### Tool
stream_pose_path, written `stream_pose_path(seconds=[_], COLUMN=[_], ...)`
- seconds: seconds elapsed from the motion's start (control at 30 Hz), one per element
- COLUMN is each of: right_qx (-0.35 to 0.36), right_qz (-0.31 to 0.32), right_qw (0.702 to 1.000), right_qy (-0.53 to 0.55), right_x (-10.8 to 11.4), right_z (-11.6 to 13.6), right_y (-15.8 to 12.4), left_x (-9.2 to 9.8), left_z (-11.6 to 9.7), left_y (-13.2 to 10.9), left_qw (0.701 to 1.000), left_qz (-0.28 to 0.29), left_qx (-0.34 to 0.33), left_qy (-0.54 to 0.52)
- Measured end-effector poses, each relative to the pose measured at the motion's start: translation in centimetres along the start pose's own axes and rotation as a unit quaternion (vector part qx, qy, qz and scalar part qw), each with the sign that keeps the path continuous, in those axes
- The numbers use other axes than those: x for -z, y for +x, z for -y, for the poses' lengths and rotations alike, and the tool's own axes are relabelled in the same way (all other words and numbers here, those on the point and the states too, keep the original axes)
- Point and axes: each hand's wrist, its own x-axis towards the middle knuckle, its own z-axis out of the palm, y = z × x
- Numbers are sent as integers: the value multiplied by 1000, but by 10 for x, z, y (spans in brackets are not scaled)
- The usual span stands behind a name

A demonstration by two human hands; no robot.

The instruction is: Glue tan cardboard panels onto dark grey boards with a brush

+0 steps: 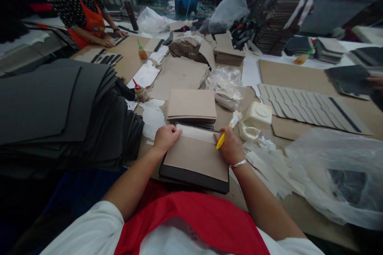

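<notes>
A tan paper sheet (195,158) lies on a dark board (194,180), squarely in front of the person, on the table's paper-covered top. A white strip (196,134) shows beyond the sheet's far edge. The left hand (166,138) rests curled on the strip's left end, its fingers bent down against the sheet, though whether they grip it I cannot tell. The right hand (229,146) is closed around a yellow tool (220,141), whose tip is hidden, and sits at the strip's right end. A metal bracelet (238,163) circles that wrist.

Just beyond lies a stack of tan sheets (191,104). To the right are a white plastic block (257,114), white scraps (271,163) and a clear plastic bag (335,171). Further right, grey strips (311,107) lie in rows on brown card. A tall pile of dark sheets (50,103) fills the left. Past it, a co-worker in an orange apron (86,24) has both hands (103,42) flat on the table.
</notes>
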Motion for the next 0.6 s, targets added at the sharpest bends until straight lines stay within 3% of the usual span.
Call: stream_pose_path(seconds=[0.3, 0.6], right_qx=[-22, -33], right_qz=[-6, 6], right_qw=[999, 999], right_qy=[-23, -39], right_x=[-1, -4], right_z=[3, 1], right_y=[1, 1], left_x=[-6, -4], left_z=[11, 5], left_y=[9, 8], left_qw=[998, 997], left_qz=[33, 49], left_qx=[37, 17], left_qy=[-35, 58])
